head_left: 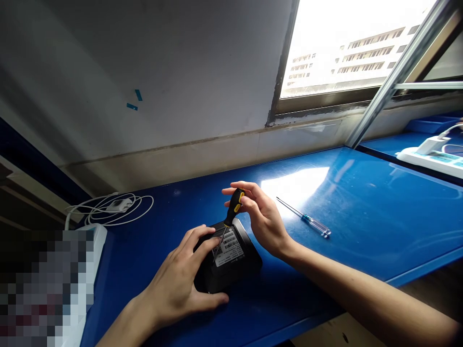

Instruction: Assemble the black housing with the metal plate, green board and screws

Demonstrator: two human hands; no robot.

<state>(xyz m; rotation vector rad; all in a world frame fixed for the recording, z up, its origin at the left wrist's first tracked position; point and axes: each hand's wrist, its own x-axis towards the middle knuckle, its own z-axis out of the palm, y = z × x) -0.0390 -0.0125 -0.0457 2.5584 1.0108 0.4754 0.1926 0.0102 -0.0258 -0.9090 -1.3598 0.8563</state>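
- Blue tabletop [173,207], sunlit
- Left hand [181,279] spread, steadying black device [235,274]
- Right hand [265,219] pinching yellow-black screwdriver [236,205], its tip seemingly on the device

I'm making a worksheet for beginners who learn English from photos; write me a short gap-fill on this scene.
1. The right hand holds a screwdriver whose handle is black and ____.
2. The left hand steadies a black device bearing a white ____ printed with barcodes.
3. A second screwdriver has a ____ handle, not an opaque one.
4. The tabletop is coloured ____.

Missing words: yellow; label; transparent; blue
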